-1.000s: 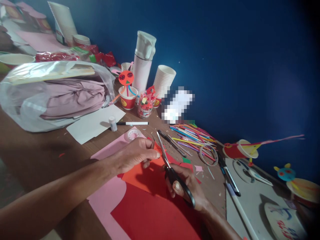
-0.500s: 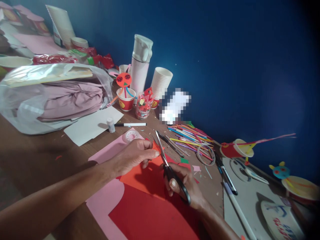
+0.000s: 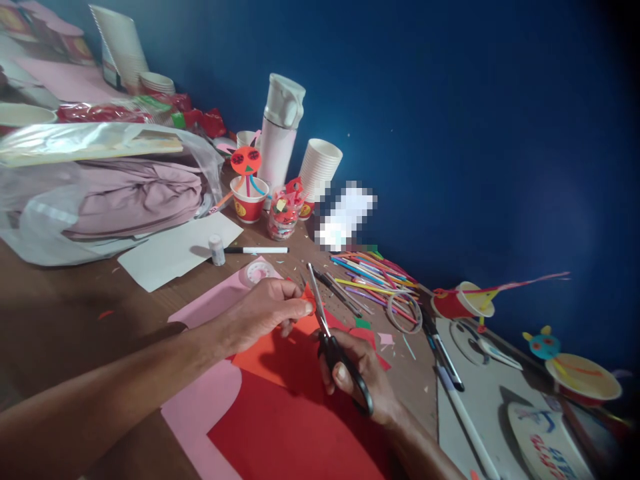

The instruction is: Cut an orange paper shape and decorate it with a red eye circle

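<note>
My left hand point(image 3: 267, 312) pinches a small piece of orange paper point(image 3: 309, 295) between thumb and fingers. My right hand point(image 3: 373, 373) has its fingers in the black handles of a pair of scissors point(image 3: 323, 313). The blades point away from me and stand a little apart, right beside the orange piece; whether they touch it I cannot tell. Under both hands lie an orange sheet point(image 3: 257, 357), a larger red sheet point(image 3: 280, 433) and pink paper point(image 3: 200, 393). A roll of tape point(image 3: 258, 271) rests on the pink paper, just beyond my left hand.
Coloured sticks point(image 3: 373, 277) and a clear ring point(image 3: 405, 312) lie beyond the scissors. Further back stand a white flask point(image 3: 280, 137), stacked cups point(image 3: 320, 170) and a red-faced cup figure point(image 3: 246, 161). A plastic bag point(image 3: 107, 193) fills the left; a grey board point(image 3: 453, 427) lies right.
The whole view has shifted slightly to the left. The orange piece now shows more plainly at my left fingertips. Both hands keep their holds.
</note>
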`<action>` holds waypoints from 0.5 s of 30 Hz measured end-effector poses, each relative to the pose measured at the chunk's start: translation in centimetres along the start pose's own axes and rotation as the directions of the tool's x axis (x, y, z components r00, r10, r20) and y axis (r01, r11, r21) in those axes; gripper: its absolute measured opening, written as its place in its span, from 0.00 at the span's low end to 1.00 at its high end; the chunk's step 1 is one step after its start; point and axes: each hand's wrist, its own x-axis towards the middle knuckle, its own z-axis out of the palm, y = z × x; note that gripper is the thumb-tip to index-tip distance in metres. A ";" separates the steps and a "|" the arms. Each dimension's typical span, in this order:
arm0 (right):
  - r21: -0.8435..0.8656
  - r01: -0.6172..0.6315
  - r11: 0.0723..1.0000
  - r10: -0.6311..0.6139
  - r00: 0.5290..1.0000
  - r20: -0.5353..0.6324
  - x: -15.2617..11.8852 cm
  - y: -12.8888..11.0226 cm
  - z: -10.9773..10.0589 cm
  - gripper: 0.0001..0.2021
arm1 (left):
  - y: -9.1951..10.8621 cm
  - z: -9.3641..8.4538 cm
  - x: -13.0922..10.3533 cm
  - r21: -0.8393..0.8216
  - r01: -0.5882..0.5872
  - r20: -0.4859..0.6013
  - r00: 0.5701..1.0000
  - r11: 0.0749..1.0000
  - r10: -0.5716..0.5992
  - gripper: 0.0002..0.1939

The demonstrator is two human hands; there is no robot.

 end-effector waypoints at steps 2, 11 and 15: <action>0.001 0.005 1.000 -0.005 1.000 -0.001 0.0 0.0 0.0 0.26 | 0.0 0.0 0.0 0.011 -0.001 0.002 1.000 1.000 0.001 0.11; -0.022 -0.005 1.000 0.005 1.000 -0.009 -0.1 -0.4 0.1 0.25 | -0.1 -0.2 0.2 -0.016 0.003 0.022 1.000 1.000 -0.002 0.12; 0.003 -0.014 1.000 0.014 1.000 -0.001 -0.1 -0.2 -0.1 0.25 | 0.0 -0.3 0.1 0.004 0.021 0.034 0.999 1.000 -0.022 0.12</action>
